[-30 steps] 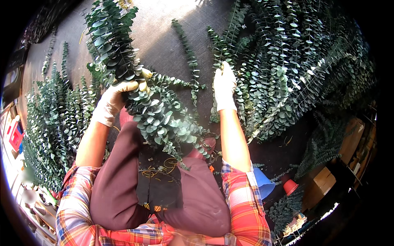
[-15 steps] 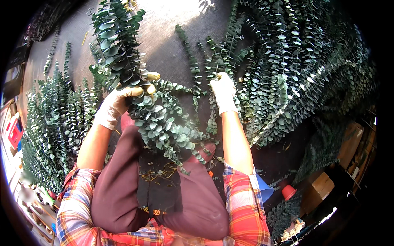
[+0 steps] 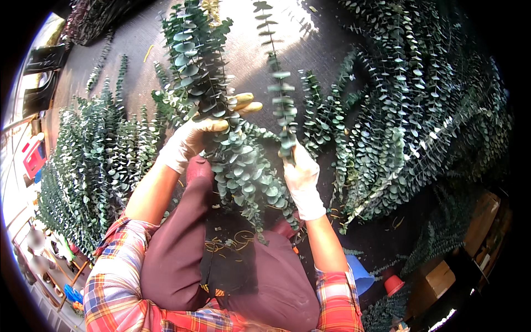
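Note:
A bunch of eucalyptus stems (image 3: pixel 193 58) with round grey-green leaves rests upright in my gloved left hand (image 3: pixel 189 141). The thumb lies across its near side while the yellowed fingertips stick out past it on the right. Below that grip, leafy lower ends (image 3: pixel 243 166) hang over the space between my legs. My gloved right hand (image 3: pixel 302 176) pinches a single eucalyptus stem (image 3: pixel 282 94) near its lower part, to the right of the bunch. This stem stands nearly upright, apart from the bunch at the top. Some of the right fingers are hidden behind the hand.
Large heaps of eucalyptus lie on the dark floor to the right (image 3: pixel 398 110) and left (image 3: pixel 94 171). Yellow ties (image 3: pixel 238 240) are scattered between my legs. A blue container (image 3: pixel 359 274), a red cup (image 3: pixel 393 285) and a cardboard box (image 3: pixel 440 279) are at lower right.
My right hand has drawn a eucalyptus stem away from the right heap and now holds it upright beside the bunch. The left fingers have loosened outward. The whole view has shifted slightly.

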`<state>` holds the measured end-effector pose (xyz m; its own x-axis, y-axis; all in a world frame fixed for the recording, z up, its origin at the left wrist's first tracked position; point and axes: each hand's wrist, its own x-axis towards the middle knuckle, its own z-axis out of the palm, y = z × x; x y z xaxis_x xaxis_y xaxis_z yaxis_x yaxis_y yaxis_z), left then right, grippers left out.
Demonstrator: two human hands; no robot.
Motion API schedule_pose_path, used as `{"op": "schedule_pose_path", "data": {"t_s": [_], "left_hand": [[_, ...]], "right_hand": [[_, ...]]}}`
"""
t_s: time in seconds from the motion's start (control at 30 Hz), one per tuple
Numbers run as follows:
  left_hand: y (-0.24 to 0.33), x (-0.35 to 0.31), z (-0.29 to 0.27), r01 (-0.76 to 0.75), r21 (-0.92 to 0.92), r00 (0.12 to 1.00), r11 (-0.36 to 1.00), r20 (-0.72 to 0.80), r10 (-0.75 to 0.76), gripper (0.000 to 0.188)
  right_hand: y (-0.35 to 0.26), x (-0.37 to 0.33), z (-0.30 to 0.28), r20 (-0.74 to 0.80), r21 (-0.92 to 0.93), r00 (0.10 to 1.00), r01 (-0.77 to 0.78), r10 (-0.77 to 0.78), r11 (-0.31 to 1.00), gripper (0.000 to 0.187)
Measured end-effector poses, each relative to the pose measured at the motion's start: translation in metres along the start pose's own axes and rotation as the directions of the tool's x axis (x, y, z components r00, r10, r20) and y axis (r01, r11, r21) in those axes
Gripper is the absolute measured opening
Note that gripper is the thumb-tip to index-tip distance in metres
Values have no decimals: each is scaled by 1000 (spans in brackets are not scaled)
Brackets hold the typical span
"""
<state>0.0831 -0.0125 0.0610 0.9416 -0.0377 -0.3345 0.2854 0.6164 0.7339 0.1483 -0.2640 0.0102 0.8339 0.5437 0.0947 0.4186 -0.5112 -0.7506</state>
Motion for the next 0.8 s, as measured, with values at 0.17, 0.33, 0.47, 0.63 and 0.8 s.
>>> {"op": "schedule_pose_path", "data": {"t_s": [0.17,0.33,0.47,0.63,0.8], "left_hand": [[4,-21,-6,38,-69,992,997,-121,-46,87],[-6,-24,-19,-20,-32,989,999,-150,15,78],[0,-27,-3,-33,-78,991,996,-135,22,70],[-12,-30,-21,73,-79,981,994,-173,-86,68],[-18,-23,-18,42,-79,986,996,-160,-54,69]], "right_hand": [[-6,-54,-17,220,1,975,7,-7,1000,43],[-3,-73,-24,367,-3,923,127,-117,992,47],[-17,-58,-44,526,-5,850,-21,21,1000,51],[-18,-19,-61,831,84,547,-312,106,946,67],[70,6,-29,75,105,855,-518,513,849,34]]}}
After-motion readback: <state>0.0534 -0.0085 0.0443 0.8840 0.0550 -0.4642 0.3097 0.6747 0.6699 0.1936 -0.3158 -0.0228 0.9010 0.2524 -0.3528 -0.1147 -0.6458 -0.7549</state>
